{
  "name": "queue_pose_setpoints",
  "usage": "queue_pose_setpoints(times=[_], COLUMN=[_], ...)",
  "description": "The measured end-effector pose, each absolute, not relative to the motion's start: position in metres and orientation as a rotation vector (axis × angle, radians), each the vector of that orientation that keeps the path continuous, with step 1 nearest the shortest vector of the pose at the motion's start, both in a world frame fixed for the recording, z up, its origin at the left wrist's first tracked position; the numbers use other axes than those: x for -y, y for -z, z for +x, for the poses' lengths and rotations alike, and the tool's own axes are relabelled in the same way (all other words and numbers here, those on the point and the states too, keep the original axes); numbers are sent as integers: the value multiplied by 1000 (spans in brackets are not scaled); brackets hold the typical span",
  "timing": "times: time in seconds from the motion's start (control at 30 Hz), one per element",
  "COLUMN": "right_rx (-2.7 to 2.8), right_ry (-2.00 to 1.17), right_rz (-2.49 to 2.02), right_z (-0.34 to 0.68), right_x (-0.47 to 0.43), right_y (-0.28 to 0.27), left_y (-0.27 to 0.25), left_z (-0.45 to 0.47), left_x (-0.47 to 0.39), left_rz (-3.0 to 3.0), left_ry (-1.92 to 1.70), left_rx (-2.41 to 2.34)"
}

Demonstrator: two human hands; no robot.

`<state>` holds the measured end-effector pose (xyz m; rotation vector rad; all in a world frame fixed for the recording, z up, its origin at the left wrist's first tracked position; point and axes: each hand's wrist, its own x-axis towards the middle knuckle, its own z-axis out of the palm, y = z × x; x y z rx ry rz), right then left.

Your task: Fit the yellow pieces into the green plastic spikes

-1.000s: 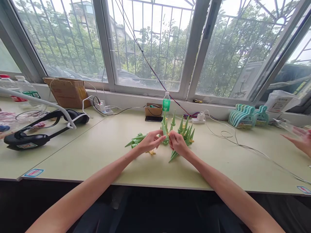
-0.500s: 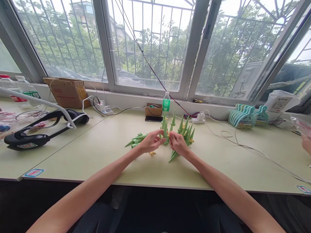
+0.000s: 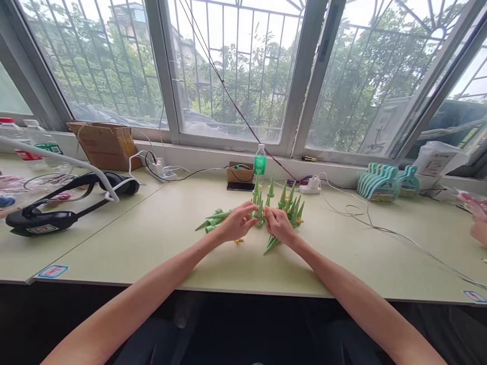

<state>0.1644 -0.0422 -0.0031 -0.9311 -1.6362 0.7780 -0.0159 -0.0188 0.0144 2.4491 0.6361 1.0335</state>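
Observation:
My left hand [image 3: 239, 222] is closed, thumb and fingertips pinching a green plastic watering spike [image 3: 259, 211] whose pointed end is up. Close beside it on the right, my right hand [image 3: 280, 224] is curled shut at the spike's side; a small yellow piece shows at its fingertips, mostly hidden. More green spikes with yellow valves [image 3: 292, 205] stand upright in a cluster behind and right of my right hand. Loose green spikes [image 3: 216, 220] lie on their sides left of my left hand. Small yellow valves [image 3: 238, 241] rest on the table below it.
A green-labelled bottle [image 3: 260, 161] and a dark phone [image 3: 240, 186] are at the back. Black headset-like goggles [image 3: 72, 203] lie left, near a cardboard box [image 3: 104, 145]. Teal hangers [image 3: 382, 183] and white cables [image 3: 365, 218] occupy the right. Another person's hand [image 3: 479, 230] shows at the right edge.
The watering spike between my hands has dropped slightly and its tip leans more to the right. Both my hands stay nearly in place. The other person's hand at the right edge has shifted.

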Motion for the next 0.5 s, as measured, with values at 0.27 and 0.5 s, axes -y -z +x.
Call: queue_pose_setpoints(times=[0.27,0.5], right_rx=[1644,1647], right_ry=[-744,-746], right_rz=[-980,-986], right_z=[164,162], right_x=[42,42], right_y=[3,3], left_y=[-12,-12], left_z=[-17,-15], left_x=[17,17], left_rz=[2491,2491], left_ry=[-1077,-1094], left_rx=[-612,-635])
